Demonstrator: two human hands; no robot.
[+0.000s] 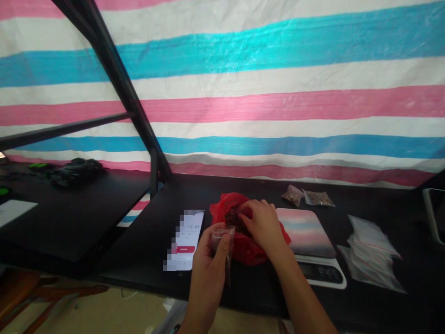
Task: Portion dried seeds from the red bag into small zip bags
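Red plastic bag (251, 254), crumpled and slightly glossy, sits in the lower middle of the frame on the black table (139, 255), its mouth spread around dark, clumpy pieces (231, 218). Your left hand (207, 264) has its grip closed on a small clear bag (227, 229), thumb across the front, at the red one's near left edge; your fingers hide much of that clear bag, so its contents are hard to read. Your right hand (261, 223) reaches over the opening with fingers bunched; their tips are hard to make out, so you cannot tell whether that grip holds anything. That hand and wrist cover part of the red plastic, and the bottom edge cuts off both forearms.
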